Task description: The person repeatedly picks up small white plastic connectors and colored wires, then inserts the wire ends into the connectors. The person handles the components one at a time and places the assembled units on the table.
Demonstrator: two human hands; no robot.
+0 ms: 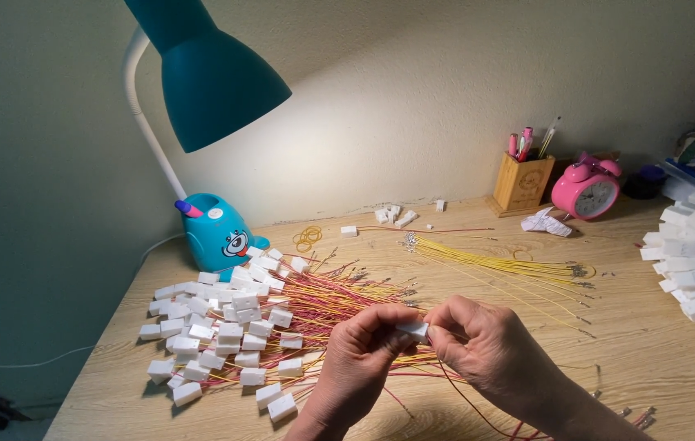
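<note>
At the far left a teal desk lamp (204, 77) bends over the wooden desk (478, 245), its cartoon-faced base (221, 233) standing by the wall. Just in front of the base spreads a heap of white plastic connectors (216, 327) with red and yellow wires (339, 298) trailing out to the right.

Low in the middle, the left hand (355, 363) is closed — thumb and fingertips pinched on the left end of a small white connector block (414, 330). The right hand (486, 347) meets it from the other side, its fingers curled shut on the same block, so the piece sits between both hands just above the desk, over the wire heap's right edge. Thin red wires (453, 392) hang below the hands.

Beyond them lies a bundle of yellow wires (511, 265). Further right — against the wall — stand a wooden pen holder (523, 184) and a pink alarm clock (588, 192). More white connectors (690, 269) pile at the right edge.
</note>
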